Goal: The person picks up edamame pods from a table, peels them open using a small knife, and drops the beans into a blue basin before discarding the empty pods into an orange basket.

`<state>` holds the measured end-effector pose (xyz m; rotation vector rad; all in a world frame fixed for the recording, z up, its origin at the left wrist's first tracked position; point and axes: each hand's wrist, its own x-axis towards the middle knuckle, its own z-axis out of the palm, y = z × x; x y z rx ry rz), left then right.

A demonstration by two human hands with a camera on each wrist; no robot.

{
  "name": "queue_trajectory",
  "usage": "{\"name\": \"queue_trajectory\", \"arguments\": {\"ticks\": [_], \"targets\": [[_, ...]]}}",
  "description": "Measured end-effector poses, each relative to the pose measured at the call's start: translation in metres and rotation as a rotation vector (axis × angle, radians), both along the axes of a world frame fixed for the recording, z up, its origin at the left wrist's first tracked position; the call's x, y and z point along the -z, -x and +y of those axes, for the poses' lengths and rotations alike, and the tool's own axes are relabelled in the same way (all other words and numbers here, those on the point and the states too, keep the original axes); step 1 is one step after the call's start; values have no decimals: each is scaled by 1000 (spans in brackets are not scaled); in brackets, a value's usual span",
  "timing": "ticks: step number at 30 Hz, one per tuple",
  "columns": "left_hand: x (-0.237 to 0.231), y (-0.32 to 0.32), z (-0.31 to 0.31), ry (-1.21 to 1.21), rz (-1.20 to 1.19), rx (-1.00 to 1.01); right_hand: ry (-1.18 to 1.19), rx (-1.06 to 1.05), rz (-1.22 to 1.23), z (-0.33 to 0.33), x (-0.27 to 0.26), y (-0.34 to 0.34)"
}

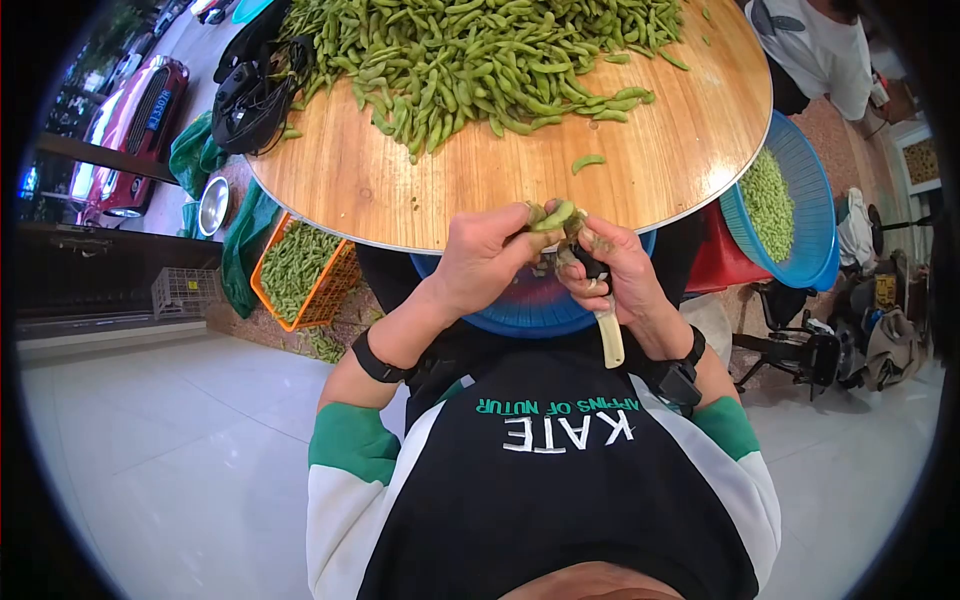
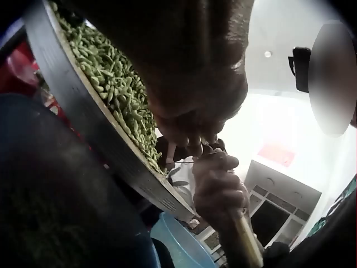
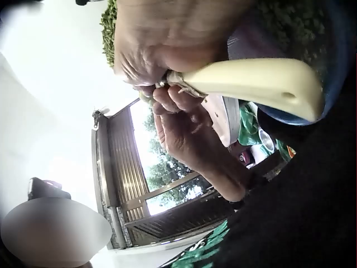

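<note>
My left hand (image 1: 480,250) pinches a green soybean pod (image 1: 556,214) between thumb and fingers, above the blue basin (image 1: 535,318) at the table's near edge. Close beside it, the right hand (image 1: 625,265) has its fingers curled round a knife with a cream handle (image 1: 610,342); the handle's end sticks out toward my body. The fingers hide the blade. In the right wrist view the knife handle (image 3: 262,84) shows a hole near its end, and the left hand's fingertips meet the right hand's.
A large heap of soybean pods (image 1: 480,60) covers the far part of the round wooden table (image 1: 330,190). A blue basket (image 1: 820,200) of shelled beans stands at right, an orange crate (image 1: 330,285) of pods at left. A black bag (image 1: 245,110) lies on the table's left edge.
</note>
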<state>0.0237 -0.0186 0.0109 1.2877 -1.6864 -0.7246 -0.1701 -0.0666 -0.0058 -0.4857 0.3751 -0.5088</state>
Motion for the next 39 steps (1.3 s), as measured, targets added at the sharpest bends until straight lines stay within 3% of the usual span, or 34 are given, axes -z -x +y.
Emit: {"name": "queue_trajectory", "arguments": {"ticks": [1,2,4,5,7,8,10,11,12,13,14,15,17,18,24,27,29,31,36,39], "targets": [[0,1,0,-144,223,35,3,-2,-1,0,-1,0],[-2,0,0,-145,222,35,118,18,76,2,-3,1],[-6,-1,0,-594,546,63,233,36,157,3,-4,2],[-7,1,0,-594,547,64,286,34,174,3,-4,4],[-9,5,0,-726,996,77,342,30,191,1,-3,6],[-5,5,1,-726,996,74,406,33,268,1,-1,6],[4,7,2,-584,707,60,471,32,342,2,1,3],[5,9,4,-585,707,57,626,171,443,4,0,-2],[5,13,6,-473,505,5,781,314,544,5,-1,-5],[6,18,7,-360,304,-46,782,316,544,3,-1,-8],[9,21,9,-260,212,-59,962,398,594,2,0,-11],[10,23,10,-263,212,-61,1142,479,641,0,0,-13],[12,27,11,9,55,-70,1280,485,668,-6,0,-9],[12,27,12,7,57,-71,1415,491,695,-8,-1,-7],[4,31,19,-96,71,-47,1524,389,707,-7,-2,-2],[10,37,26,7,35,-38,1442,429,717,-7,7,-3],[12,38,28,-358,315,-92,1457,429,742,-4,11,-2],[15,39,29,-383,342,-90,1647,462,696,1,11,0],[15,43,32,-576,539,-48,1796,398,649,12,1,7],[33,47,30,-599,443,-12,1874,301,666,15,1,7]]}}
